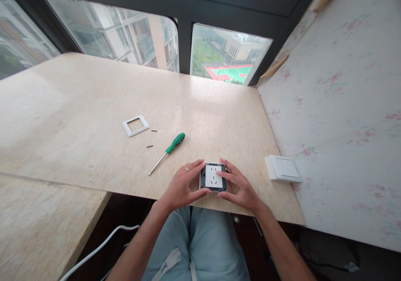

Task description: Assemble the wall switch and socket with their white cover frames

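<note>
A wall socket (214, 181) with a white face and a dark surround sits near the counter's front edge, its slots facing up. My left hand (187, 183) grips its left side, thumb at the near edge and fingers at the far corner. On the opposite side, my right hand (238, 185) holds it too, with one finger lying over the white face. Left of the hands lies a screwdriver (174, 143) with a green handle, its tip pointing toward me. Farther left rests a white cover frame (128, 129), beside two small screws (154, 131).
A white switch in a box (284, 168) stands against the flowered wall (338, 118) at the right. Dark-framed windows (184, 34) rise behind the stone counter (94, 93). Below its front edge, a white cable (103, 244) hangs at the left of my legs.
</note>
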### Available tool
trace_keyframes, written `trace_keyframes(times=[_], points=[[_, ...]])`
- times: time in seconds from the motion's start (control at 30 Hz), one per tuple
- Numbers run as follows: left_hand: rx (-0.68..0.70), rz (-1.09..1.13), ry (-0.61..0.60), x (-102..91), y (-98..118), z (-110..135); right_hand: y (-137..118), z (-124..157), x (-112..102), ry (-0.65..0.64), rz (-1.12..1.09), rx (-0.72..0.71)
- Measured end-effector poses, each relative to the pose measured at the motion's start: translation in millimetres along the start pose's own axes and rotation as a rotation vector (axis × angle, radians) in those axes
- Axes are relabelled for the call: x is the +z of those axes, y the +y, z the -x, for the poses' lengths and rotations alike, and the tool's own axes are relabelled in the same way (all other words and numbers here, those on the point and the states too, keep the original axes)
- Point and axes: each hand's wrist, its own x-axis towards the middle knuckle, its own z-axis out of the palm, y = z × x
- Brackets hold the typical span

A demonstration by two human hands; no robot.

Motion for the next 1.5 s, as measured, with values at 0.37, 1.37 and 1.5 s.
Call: trace_keyframes(times=[0.37, 1.37, 1.5], points=[[-0.021, 0.026, 0.000, -1.3, 2.9, -1.5, 0.1, 0.2, 2.9, 0.022, -0.021, 0.019], [-0.056, 0.007, 0.008, 2.4, 4.1, -2.8, -0.2, -2.0, -0.7, -0.019, -0.024, 0.029], [-0.073, 0.023, 0.011, 1.4, 4.9, -3.7, -1.2, -3.3, -1.0, -0.021, 0.006, 0.020]])
